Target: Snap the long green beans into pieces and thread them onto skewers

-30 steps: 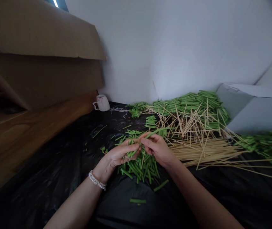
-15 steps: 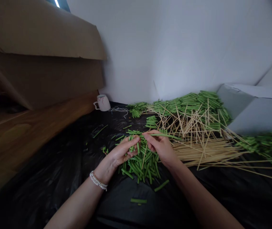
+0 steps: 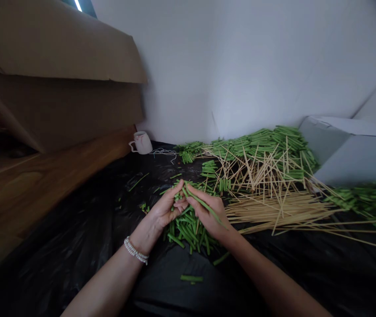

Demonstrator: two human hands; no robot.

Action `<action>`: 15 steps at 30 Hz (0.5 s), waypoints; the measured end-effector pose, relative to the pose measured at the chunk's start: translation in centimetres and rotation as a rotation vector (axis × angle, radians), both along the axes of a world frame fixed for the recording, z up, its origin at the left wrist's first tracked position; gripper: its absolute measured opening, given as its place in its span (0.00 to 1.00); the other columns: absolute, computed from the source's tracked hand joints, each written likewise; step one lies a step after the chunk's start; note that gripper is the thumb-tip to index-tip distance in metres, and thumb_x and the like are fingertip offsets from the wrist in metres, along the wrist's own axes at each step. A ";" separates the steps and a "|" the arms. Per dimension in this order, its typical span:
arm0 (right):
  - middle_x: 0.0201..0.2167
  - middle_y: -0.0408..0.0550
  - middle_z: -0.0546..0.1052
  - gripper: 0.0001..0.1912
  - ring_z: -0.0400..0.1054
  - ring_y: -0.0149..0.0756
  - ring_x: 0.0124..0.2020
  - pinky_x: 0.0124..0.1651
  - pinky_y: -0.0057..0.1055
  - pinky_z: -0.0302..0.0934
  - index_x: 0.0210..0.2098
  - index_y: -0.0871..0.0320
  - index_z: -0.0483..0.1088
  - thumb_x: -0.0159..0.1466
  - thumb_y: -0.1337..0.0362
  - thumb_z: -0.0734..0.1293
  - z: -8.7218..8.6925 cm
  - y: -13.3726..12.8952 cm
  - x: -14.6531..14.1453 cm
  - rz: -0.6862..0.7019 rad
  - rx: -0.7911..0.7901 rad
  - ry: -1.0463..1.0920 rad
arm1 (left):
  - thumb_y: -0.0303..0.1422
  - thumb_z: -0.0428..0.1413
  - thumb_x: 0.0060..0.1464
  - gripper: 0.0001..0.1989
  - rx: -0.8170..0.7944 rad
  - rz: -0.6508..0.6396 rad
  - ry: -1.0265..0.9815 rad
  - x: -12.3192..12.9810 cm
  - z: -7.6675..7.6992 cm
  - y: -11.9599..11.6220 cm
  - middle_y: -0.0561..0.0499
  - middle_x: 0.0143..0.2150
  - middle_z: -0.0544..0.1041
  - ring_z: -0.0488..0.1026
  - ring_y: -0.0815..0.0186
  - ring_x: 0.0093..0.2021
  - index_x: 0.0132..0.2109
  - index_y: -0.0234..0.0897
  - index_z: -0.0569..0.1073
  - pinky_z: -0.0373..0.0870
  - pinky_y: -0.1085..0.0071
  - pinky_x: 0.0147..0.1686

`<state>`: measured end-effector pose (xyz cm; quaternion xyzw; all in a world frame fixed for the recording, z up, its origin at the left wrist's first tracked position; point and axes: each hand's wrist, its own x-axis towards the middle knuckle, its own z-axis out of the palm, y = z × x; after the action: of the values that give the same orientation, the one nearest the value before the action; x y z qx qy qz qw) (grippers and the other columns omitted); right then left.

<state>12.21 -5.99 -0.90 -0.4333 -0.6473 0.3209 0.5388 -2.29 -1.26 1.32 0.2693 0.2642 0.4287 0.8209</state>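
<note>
Over the pile of cut green bean pieces [image 3: 189, 233], my two hands meet near the middle of the view. My left hand [image 3: 168, 206], with a white bead bracelet at the wrist, is closed around some short bean pieces, mostly hidden by its fingers. A long green bean [image 3: 209, 209] is pinched in my right hand [image 3: 211, 215]; it slants down across the back of that hand. Its upper end reaches the left fingertips. Behind the right hand lie thin wooden skewers [image 3: 274, 211], with a short row of skewered bean pieces [image 3: 225, 184] close by.
Black plastic sheeting [image 3: 105, 255] covers the work surface. Stacked skewered beans [image 3: 263, 141] lie along the wall, left of a white box [image 3: 356, 152]. More beans [image 3: 373, 204] are at the right. A mug [image 3: 142, 142] stands at the back, near a large cardboard box [image 3: 85, 101].
My right hand has shifted left, closer to my left hand. The long bean has swung from nearly level to slanting down to the right. My left fingertips have risen and closed together.
</note>
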 end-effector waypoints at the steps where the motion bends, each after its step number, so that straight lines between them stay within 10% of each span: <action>1: 0.25 0.44 0.77 0.21 0.72 0.37 0.27 0.34 0.35 0.68 0.57 0.51 0.72 0.65 0.57 0.64 -0.1 0.0 0.0 -0.004 0.018 -0.018 | 0.33 0.69 0.45 0.18 -0.005 0.008 -0.006 0.0 -0.1 0.1 0.61 0.18 0.62 0.56 0.82 0.15 0.25 0.32 0.66 0.58 0.86 0.14; 15: 0.16 0.43 0.71 0.18 0.72 0.40 0.26 0.31 0.35 0.66 0.50 0.56 0.77 0.66 0.56 0.63 1.0 -0.1 0.2 -0.058 0.012 -0.013 | 0.36 0.68 0.47 0.16 0.068 -0.040 -0.017 0.3 -0.6 0.1 0.59 0.20 0.65 0.56 0.83 0.15 0.31 0.29 0.71 0.54 0.87 0.14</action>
<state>12.39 -6.10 0.08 -0.4509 -0.6397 0.2984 0.5462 -1.96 -1.18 0.76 0.2987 0.2371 0.4231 0.8219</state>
